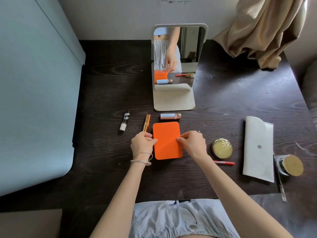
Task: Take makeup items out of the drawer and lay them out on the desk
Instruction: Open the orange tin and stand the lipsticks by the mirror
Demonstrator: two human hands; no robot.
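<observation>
I see my left hand [142,141] and right hand [192,143] pinching the orange palette [167,140] by its side edges, flat on the dark wooden desk [106,93]. Just right lie a red pencil [224,163], gold compact [222,148], white pouch [258,148] and gold-lidded jar [289,165]. Beyond: gold tube [147,123], clear tube [124,120], pale-blue bottle [170,116], then the standing mirror [176,66] and beige curtain [260,31].

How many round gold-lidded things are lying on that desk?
2. A gold compact lies right of the right hand; a gold-lidded jar stands at the desk's right edge, beside the white pouch. The mirror reflects the compact.
</observation>
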